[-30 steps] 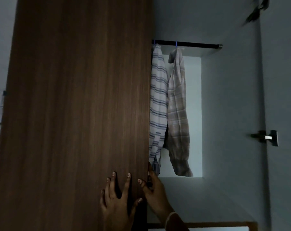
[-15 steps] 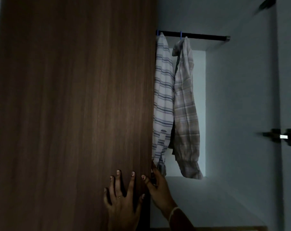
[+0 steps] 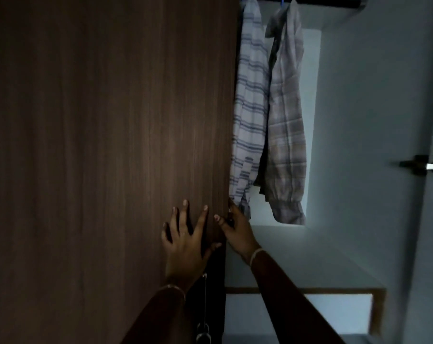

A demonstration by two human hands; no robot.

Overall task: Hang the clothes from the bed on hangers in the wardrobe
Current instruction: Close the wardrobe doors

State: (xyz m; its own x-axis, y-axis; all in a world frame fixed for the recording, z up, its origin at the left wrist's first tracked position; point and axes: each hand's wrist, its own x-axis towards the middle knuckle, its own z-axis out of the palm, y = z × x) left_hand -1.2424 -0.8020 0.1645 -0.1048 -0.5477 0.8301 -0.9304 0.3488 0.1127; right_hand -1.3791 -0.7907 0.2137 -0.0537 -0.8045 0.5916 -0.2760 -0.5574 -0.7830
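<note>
A dark wooden wardrobe door (image 3: 106, 145) fills the left half of the view. My left hand (image 3: 185, 242) lies flat on its face with fingers spread. My right hand (image 3: 235, 229) grips the door's right edge, thumb on the front and fingers curled behind it. Inside the wardrobe, a white shirt with blue stripes (image 3: 250, 103) and a pale plaid shirt (image 3: 287, 125) hang side by side from a dark rail (image 3: 334, 2) on blue hangers.
The wardrobe's pale inner wall (image 3: 372, 145) and a white shelf (image 3: 297, 256) lie right of the door. A metal hinge (image 3: 426, 166) sits at the right edge. A key ring (image 3: 203, 331) hangs from the door near the bottom.
The view has dropped and moved closer, so the rail is now at the top edge. The door's edge has swung a little further right. Both hands stay on the door.
</note>
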